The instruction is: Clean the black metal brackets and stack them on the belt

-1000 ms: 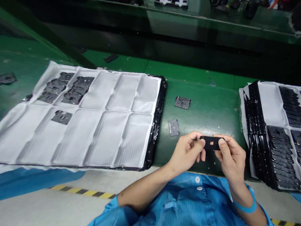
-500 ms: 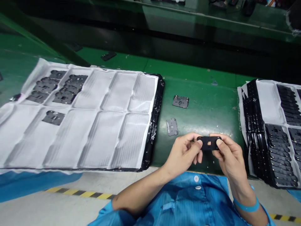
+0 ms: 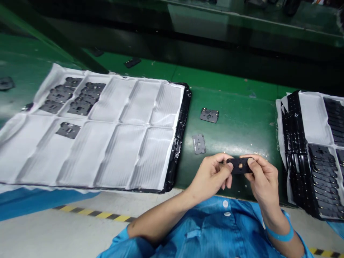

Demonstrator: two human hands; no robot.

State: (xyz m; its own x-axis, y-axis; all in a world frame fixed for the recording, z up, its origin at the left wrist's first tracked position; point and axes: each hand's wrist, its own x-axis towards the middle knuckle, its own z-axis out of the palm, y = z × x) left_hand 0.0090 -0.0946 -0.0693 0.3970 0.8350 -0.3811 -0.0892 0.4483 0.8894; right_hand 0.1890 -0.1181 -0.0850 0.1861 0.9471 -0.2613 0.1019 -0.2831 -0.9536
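Note:
A small black plate (image 3: pixel 240 166) with a square hole is held level near the bench's front edge. My left hand (image 3: pixel 215 173) pinches its left end between thumb and fingers. On its right end, my right hand (image 3: pixel 262 175) has the same kind of pinch. Beyond the hands, a grey plate (image 3: pixel 199 144) lies on the green bench (image 3: pixel 236 125), and a darker plate (image 3: pixel 209 115) with shiny contacts lies farther back.
At the left, a white-lined tray (image 3: pixel 150 125) holds several dark plates in its far-left compartments. Stacked black trays (image 3: pixel 298 150) stand at the right, the top one with rows of plates. A dark piece (image 3: pixel 132 62) lies behind the left tray.
The view has shifted slightly, so the trays and bench plates appear a little farther right. Both hands keep their hold on the black plate, which is tilted slightly differently.

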